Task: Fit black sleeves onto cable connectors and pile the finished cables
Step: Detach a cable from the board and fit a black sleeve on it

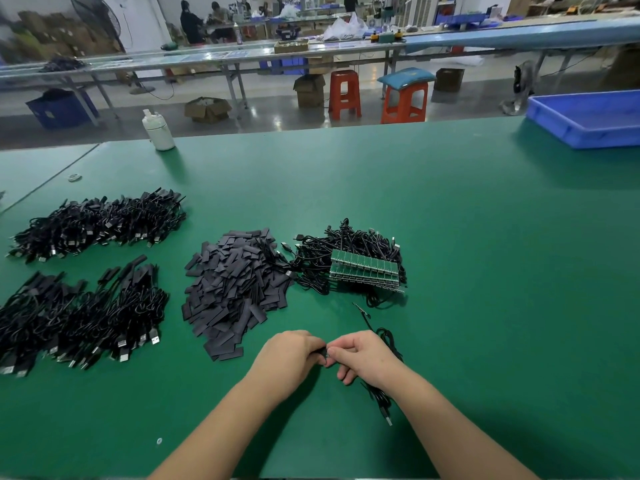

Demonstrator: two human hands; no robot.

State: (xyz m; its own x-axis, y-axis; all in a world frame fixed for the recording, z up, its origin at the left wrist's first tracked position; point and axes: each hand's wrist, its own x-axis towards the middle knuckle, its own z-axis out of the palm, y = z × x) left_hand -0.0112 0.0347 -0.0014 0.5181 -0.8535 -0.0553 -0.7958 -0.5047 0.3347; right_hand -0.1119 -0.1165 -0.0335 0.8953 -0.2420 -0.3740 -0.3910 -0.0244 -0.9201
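Your left hand (291, 355) and right hand (363, 358) meet fingertip to fingertip low over the green counter (467, 271), both pinching one small black sleeve (324, 352) between them. The cable (384, 396) trails under your right wrist. The loose sleeve heap (235, 289) lies just beyond your left hand.
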